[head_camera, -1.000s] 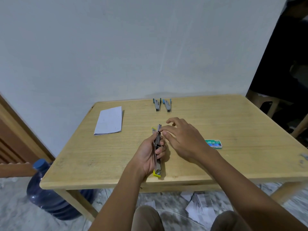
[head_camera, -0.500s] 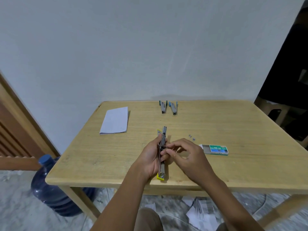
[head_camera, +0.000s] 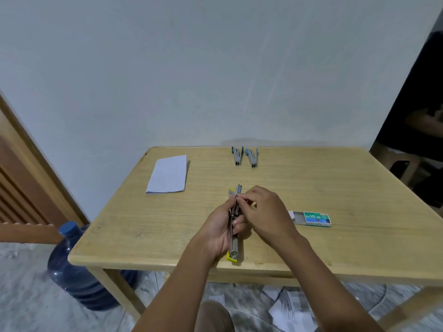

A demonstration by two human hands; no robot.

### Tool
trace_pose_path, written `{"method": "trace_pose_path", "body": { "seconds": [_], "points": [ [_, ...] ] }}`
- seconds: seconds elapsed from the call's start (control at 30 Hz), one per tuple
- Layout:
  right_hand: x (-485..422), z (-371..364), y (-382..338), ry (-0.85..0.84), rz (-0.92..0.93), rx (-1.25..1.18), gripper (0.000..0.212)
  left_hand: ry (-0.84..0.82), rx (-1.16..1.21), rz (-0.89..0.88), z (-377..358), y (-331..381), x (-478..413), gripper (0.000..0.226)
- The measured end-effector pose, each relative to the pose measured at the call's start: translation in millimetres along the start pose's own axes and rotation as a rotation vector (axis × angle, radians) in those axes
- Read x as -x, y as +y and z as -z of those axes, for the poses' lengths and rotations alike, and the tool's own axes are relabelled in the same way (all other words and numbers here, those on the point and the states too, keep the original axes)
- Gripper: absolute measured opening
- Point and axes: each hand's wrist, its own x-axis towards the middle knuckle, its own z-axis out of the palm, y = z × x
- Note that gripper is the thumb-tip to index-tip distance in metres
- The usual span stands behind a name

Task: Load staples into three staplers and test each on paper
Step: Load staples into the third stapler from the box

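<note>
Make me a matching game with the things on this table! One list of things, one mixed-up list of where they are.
Things:
1. yellow stapler
2. paper
3. staple box
4. two blue staplers

Places:
A. far edge of the table, side by side
B. right of the hands, its tray slid partly out
C. far left part of the table, lying flat
D. opened out, held in the left hand

Pairs: 1-D, 2-C, 3-B, 4-A
</note>
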Motion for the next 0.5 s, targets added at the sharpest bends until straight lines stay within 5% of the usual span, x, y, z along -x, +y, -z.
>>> {"method": "trace_pose_path", "body": {
  "seconds": [0.5],
  "points": [
    [2,19,-7,-0.182,0.025,0.174,0.031,-0.038,-0.028,-0.008,3,0,-1,0.035]
  ]
}}
